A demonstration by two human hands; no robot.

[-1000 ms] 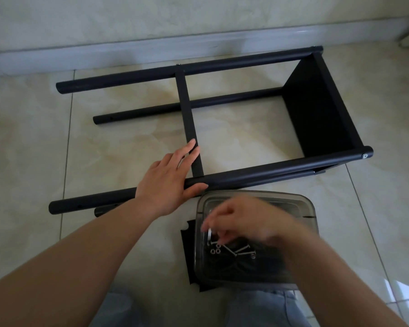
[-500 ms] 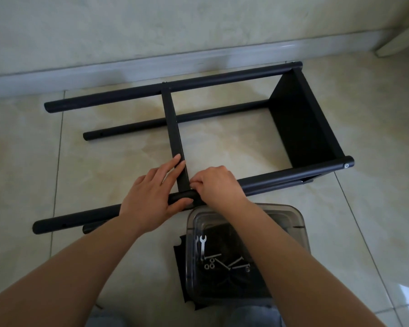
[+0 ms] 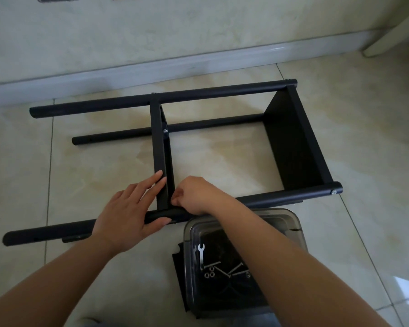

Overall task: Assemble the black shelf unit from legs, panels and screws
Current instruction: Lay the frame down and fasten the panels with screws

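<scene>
The black shelf unit lies on its side on the tiled floor. Its near leg [image 3: 281, 199] and far leg [image 3: 198, 93] are joined by a narrow middle panel [image 3: 157, 142] and a wide end panel [image 3: 291, 149]. My left hand [image 3: 128, 213] rests on the near leg, with straight fingers against the middle panel and the thumb along the leg. My right hand [image 3: 196, 194] is at the joint of the middle panel and the near leg. Its fingers are curled and pinch something small, seemingly a screw, which they hide.
A clear plastic tray [image 3: 293, 223] sits just in front of the near leg, holding a small wrench [image 3: 201, 253], screws [image 3: 234, 271] and washers [image 3: 209, 272]. A black sheet [image 3: 178, 263] lies under it. The baseboard [image 3: 128, 72] runs behind the unit. A white furniture leg [image 3: 392, 31] stands at the upper right.
My right hand left the tray and moved up to the joint of the middle panel and near leg, where it now stays. My left hand has kept its place on the leg.
</scene>
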